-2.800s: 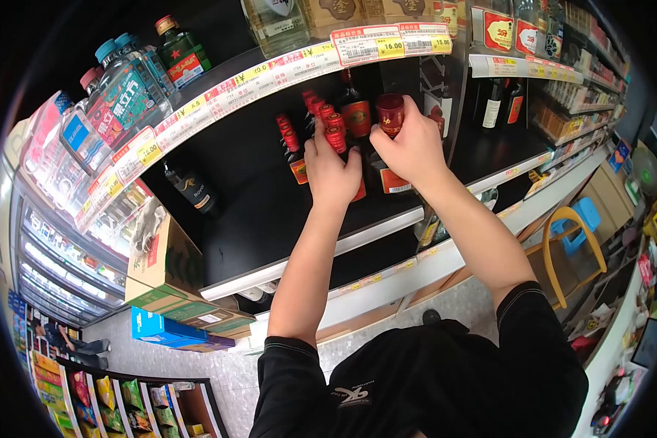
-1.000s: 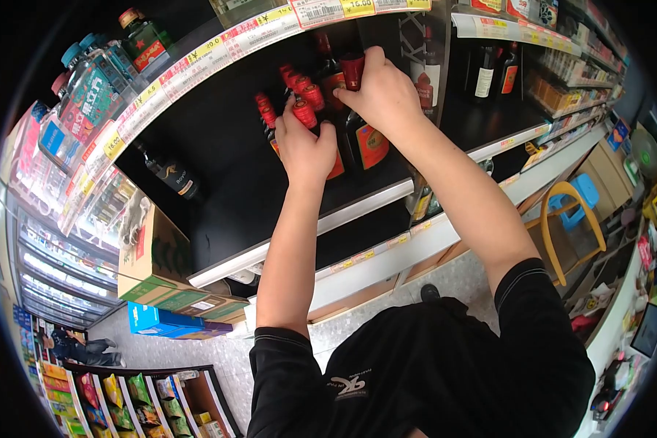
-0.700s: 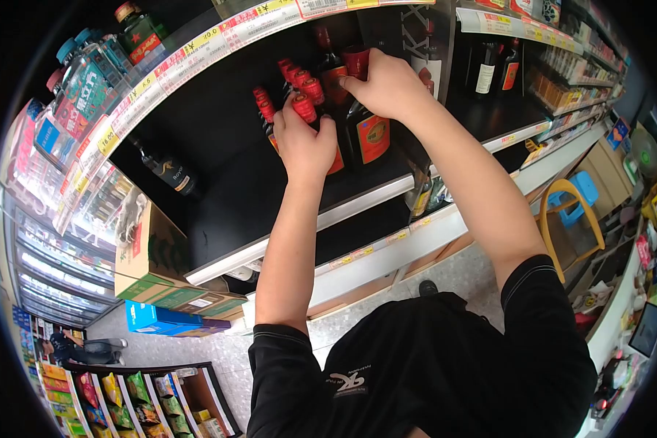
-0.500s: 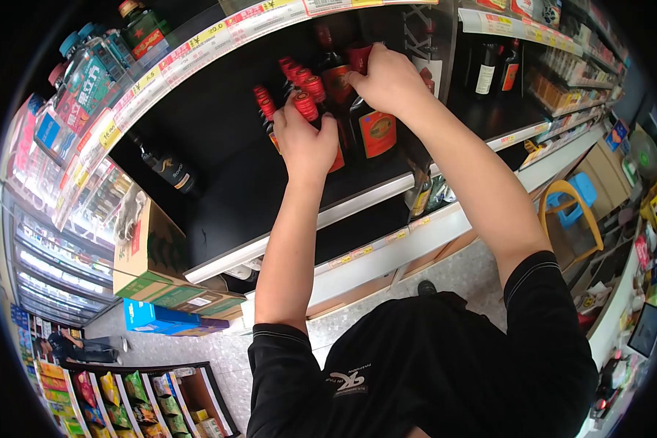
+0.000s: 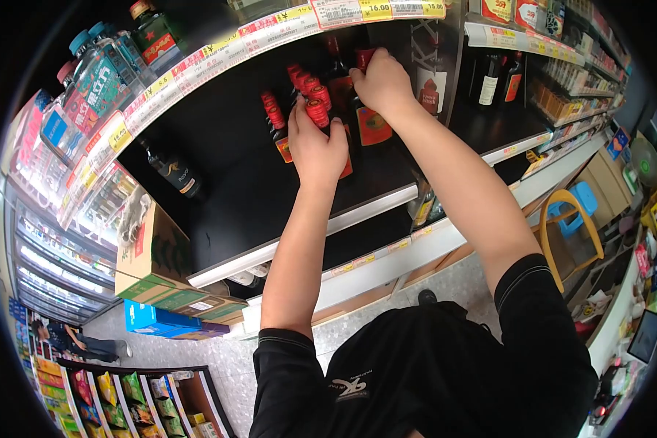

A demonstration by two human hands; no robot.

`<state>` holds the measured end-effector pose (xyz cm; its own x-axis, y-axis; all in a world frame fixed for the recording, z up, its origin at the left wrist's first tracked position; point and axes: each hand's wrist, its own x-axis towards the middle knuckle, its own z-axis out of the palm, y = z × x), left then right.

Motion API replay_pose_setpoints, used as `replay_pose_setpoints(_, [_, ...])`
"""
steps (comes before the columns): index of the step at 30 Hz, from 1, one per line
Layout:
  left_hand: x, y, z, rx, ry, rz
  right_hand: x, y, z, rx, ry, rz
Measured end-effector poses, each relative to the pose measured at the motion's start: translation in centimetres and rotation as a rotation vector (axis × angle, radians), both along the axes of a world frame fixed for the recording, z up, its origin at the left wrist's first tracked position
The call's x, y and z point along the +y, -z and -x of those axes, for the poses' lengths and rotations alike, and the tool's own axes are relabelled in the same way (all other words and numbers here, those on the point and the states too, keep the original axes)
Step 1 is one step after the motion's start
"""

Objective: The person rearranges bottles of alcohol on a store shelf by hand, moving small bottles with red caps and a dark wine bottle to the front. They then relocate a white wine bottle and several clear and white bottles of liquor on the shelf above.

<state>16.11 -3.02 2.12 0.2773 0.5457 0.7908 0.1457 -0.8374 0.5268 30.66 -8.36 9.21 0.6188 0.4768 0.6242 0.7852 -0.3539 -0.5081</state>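
On the black shelf (image 5: pixel 248 190) stands a cluster of small bottles with red caps (image 5: pixel 316 112) and orange labels. My left hand (image 5: pixel 317 150) is wrapped round one of these at the front of the cluster, its thumb on the right side. My right hand (image 5: pixel 384 86) closes on the red-topped neck of a larger bottle with a red and orange label (image 5: pixel 374 128), just right of the cluster. Another dark bottle neck (image 5: pixel 334 55) rises behind, between my hands. A dark wine bottle (image 5: pixel 174 171) leans at the shelf's left side.
A price-tag rail (image 5: pixel 255 33) runs above my hands. Farther right are a printed bottle box (image 5: pixel 429 91) and two wine bottles (image 5: pixel 488 80). Cartons (image 5: pixel 153 255) stand at lower left, a chair (image 5: pixel 573 226) at right. A person (image 5: pixel 80 342) is far off at left.
Both hands have shifted slightly with the bottles: the larger bottle is farther back on the shelf, and more of the small bottles' labels show left of my left hand.
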Motion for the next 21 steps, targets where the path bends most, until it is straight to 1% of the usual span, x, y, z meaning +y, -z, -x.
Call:
replay_pose_setpoints(3, [-0.2,-0.1,-0.2,-0.026,-0.01,-0.035,1.2,0.4,-0.2,-0.003,0.002,-0.065])
replay_pose_setpoints(6, [-0.6,-0.3,0.1,-0.011,0.023,0.02,2.6,0.7,-0.7,0.009,0.006,-0.113])
replay_pose_setpoints(8, [-0.8,-0.6,0.3,0.038,0.034,0.124,3.6,0.7,-1.4,0.016,0.015,-0.13])
replay_pose_setpoints(11, [-0.8,-0.7,0.2,0.032,0.054,0.14,5.3,0.9,-2.6,0.013,0.011,-0.128])
replay_pose_setpoints(14, [-1.0,-0.6,0.1,0.026,0.045,0.128,6.9,0.5,-3.5,0.052,-0.011,-0.082])
replay_pose_setpoints(16, [-0.9,-0.4,-0.2,-0.001,0.04,0.093,7.5,0.3,-3.7,0.128,-0.007,-0.025])
replay_pose_setpoints(19, [-0.9,-0.1,-0.5,0.02,-0.045,-0.008,8.9,0.6,-4.4,0.115,-0.003,-0.025])
replay_pose_setpoints(21, [-0.9,0.1,-0.7,0.016,-0.047,-0.007,9.3,0.7,-4.5,0.112,-0.009,0.001])
